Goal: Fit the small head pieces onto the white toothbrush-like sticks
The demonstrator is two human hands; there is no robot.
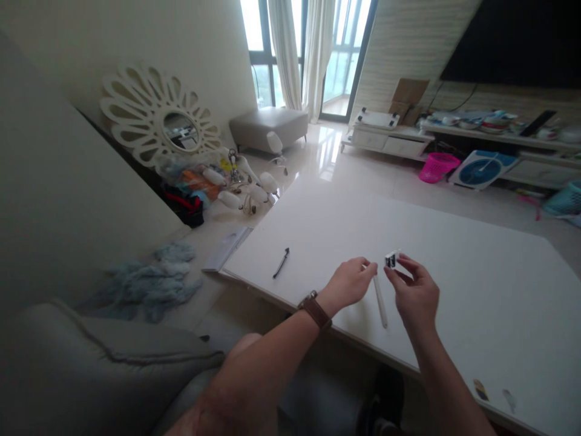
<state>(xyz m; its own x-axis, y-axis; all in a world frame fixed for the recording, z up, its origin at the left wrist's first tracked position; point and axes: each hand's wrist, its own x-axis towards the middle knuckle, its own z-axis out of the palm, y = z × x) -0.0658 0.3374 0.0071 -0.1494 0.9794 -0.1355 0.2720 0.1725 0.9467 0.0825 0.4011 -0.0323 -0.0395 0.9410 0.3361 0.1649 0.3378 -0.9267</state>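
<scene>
My right hand (416, 295) pinches a small black-and-white block-like piece (391, 260) between thumb and fingertips, above the white tabletop (336, 224). Just left of it, my left hand (350, 282) has its thumb and fingers pressed together in a pinch. A slim white stick, pen-like in shape (381, 306), runs down from beside those left fingertips toward the table's near edge. Whether the left fingers grip its upper end or something tiny is unclear. Farther left, a dark thin pen-like item (281, 263) lies on the table.
Near the front edge at right lie a dark-and-yellow small piece (480, 390) and a pale small piece (509, 399). Beyond the table's left side, a chandelier-like lamp (256, 194) sits on the floor. A grey sofa (113, 369) is at lower left; a pink basket (436, 168) stands far right.
</scene>
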